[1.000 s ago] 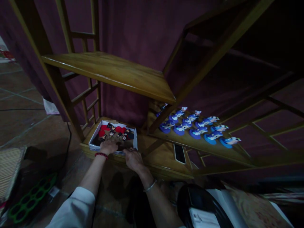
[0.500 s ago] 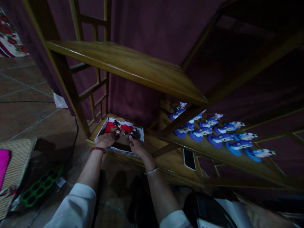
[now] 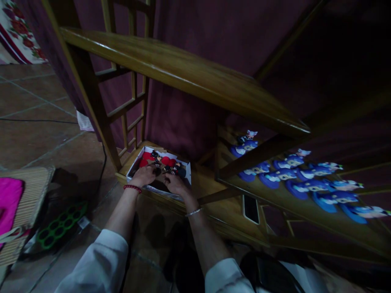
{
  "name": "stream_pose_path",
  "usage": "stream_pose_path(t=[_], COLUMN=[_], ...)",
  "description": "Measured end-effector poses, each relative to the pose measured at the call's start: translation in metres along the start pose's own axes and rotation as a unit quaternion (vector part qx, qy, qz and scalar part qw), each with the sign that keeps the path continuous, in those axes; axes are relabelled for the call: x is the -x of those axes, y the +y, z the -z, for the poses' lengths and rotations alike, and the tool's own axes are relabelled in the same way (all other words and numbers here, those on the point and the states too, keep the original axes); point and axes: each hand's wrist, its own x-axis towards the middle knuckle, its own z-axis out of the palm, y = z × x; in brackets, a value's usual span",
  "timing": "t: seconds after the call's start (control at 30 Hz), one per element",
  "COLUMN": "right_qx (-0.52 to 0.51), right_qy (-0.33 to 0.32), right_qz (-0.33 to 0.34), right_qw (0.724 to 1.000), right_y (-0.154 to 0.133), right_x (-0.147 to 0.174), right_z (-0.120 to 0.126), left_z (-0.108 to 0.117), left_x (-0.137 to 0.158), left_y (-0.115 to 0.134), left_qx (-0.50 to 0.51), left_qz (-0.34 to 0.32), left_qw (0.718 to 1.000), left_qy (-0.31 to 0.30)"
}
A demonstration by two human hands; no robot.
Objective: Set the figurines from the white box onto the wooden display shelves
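Note:
A shallow white-rimmed cardboard box (image 3: 188,173) sits on the low wooden shelf, with small figurines (image 3: 175,166) in black and red inside it. My left hand (image 3: 145,176), a red bead bracelet at its wrist, reaches over the box's left side. Its fingers close at a small dark figurine (image 3: 157,170). Over the right part of the box is my right hand (image 3: 175,184), a pale bracelet on the wrist. Its thumb and fingers are bent together in a pinch; what lies between them is too small and dark to make out.
A wooden shelf board (image 3: 183,77) hangs above the box. To the right, rows of blue-based figurines (image 3: 277,176) stand on another shelf. A phone (image 3: 251,209) lies beside the box. On the floor at left are a green holed tray (image 3: 61,228) and a woven mat (image 3: 33,195).
The view has shifted, so the shelf and blue figurines appear larger and farther right. My left hand has moved slightly inward over the box, closer to my right hand.

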Motion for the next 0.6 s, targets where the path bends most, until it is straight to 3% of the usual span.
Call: stream_pose_path(t=[0.2,0.37,0.6], right_qx=[-0.037,-0.004,0.020], right_qy=[0.060,0.111,0.082], right_qz=[0.051,0.072,0.086], right_qw=[0.996,0.991,0.993], right_y=[0.001,-0.012,-0.026], right_x=[-0.029,-0.053,-0.090], right_z=[-0.006,-0.005,-0.006], left_z=[-0.002,0.001,-0.002], left_x=[-0.005,-0.004,-0.005], left_y=[-0.002,0.000,0.002], left_qx=[0.025,0.015,0.010], left_qz=[0.040,0.072,0.062], left_qw=[0.999,0.997,0.997], left_qy=[0.014,0.016,0.032])
